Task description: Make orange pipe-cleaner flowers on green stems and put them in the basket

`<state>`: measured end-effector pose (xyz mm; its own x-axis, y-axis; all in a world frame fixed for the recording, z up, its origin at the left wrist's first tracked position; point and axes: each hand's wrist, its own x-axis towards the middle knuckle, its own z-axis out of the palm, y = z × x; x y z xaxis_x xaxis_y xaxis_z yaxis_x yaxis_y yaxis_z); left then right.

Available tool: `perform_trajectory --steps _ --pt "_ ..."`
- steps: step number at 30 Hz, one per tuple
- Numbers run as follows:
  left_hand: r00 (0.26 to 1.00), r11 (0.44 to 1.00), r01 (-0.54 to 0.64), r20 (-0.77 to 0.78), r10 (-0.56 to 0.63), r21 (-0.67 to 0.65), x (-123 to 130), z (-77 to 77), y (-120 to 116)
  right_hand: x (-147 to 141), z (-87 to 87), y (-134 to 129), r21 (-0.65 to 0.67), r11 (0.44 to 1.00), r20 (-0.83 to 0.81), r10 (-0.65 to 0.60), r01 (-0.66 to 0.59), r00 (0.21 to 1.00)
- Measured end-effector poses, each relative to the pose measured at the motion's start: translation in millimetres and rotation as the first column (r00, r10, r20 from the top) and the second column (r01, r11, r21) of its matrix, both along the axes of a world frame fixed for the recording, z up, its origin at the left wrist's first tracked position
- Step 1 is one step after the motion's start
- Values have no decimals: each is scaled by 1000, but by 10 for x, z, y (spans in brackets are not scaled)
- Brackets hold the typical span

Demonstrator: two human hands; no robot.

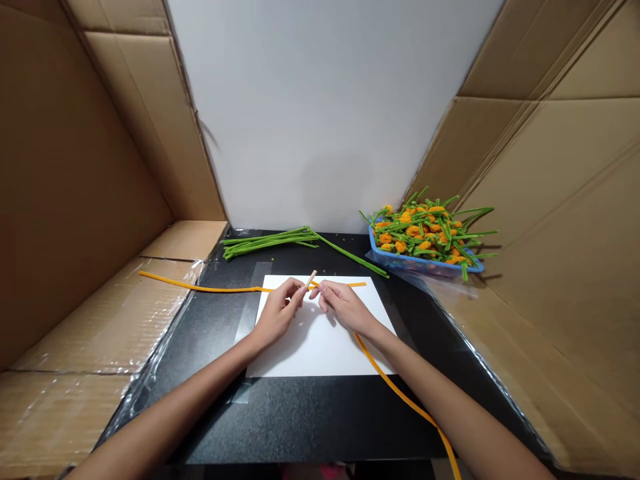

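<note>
My left hand (284, 308) is closed round a thin wooden stick (311, 278), whose pale end points up and to the right. Orange pipe cleaner (225, 289) stretches out to the left of this hand, past the paper. Close beside it, my right hand (343, 303) pinches an orange strand near the stick. One orange length (400, 393) runs from under the right wrist down toward the bottom right, and a short orange end (357, 285) shows behind that hand. Both hands are above a white sheet (315, 353). Exactly how the strands cross between the fingertips is too small to tell.
Green pipe cleaners (270, 241) lie in a bundle at the back of the black table (270, 420), one slanting right. A blue basket (430, 265) at the back right holds orange and green pieces. Cardboard walls (565, 200) stand at both sides.
</note>
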<state>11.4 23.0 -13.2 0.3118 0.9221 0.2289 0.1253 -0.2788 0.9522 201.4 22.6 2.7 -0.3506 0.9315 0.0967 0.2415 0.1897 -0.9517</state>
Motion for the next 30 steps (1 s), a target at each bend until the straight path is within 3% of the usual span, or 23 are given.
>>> perform_trajectory --steps 5,12,16,25,28,30 --pt "998 997 11 55 -7 -77 36 16 -47 2 -23 -19 -67 997 -91 -36 30 995" --pt "996 996 51 -64 -55 -73 20 167 -127 -10 34 -62 -50 999 -102 15 -21 995" --pt "995 994 82 -58 -86 -74 24 150 -121 -13 41 -84 -32 999 -82 35 -37 996" --pt "1000 997 -17 -4 17 -72 56 132 -146 -57 50 -115 -17 1000 -78 22 -23 997" --pt "994 996 -88 -70 88 15 44 114 -172 -80 56 -131 -28 999 -56 15 -16 998" --pt "971 979 -120 -184 150 162 15 90 -171 -95 70 -157 -24 1000 16 8 -8 1000"
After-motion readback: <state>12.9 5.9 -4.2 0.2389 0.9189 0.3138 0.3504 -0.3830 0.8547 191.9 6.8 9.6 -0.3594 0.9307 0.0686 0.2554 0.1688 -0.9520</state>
